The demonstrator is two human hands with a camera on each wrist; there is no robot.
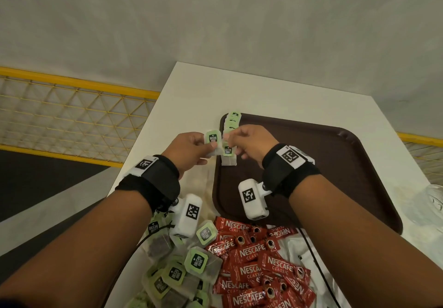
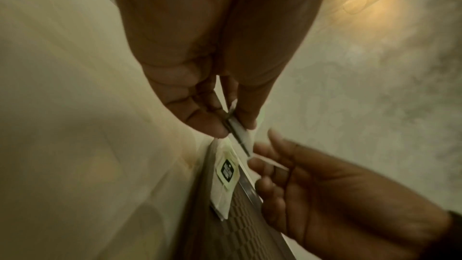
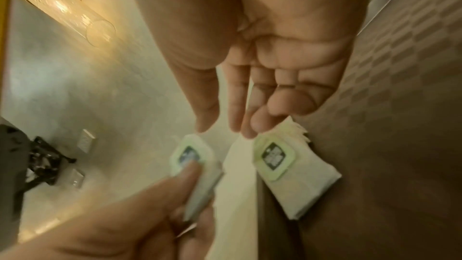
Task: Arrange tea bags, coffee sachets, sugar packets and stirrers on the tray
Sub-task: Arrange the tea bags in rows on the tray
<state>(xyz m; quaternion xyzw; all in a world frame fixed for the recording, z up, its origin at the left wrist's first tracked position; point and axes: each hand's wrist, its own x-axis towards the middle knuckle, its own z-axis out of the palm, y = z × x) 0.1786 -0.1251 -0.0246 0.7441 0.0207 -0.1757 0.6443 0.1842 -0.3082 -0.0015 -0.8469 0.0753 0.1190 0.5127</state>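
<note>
My left hand (image 1: 203,150) pinches a small stack of green-labelled tea bags (image 1: 212,139) between thumb and fingers, just off the left rim of the brown tray (image 1: 335,163). In the left wrist view the stack (image 2: 238,128) shows edge-on. My right hand (image 1: 236,139) hovers open over the tray's left edge. Its fingertips (image 3: 250,128) reach the top of a tea bag (image 3: 290,171) that lies on the tray. Behind it a row of tea bags (image 1: 233,120) runs along the rim.
Loose tea bags (image 1: 182,267) and red Nescafe sachets (image 1: 259,267) are heaped on the white table (image 1: 263,91) near me, under my forearms. A clear glass or plastic item (image 1: 434,202) sits at the far right. Yellow mesh railing (image 1: 72,113) lies beyond the table's left edge.
</note>
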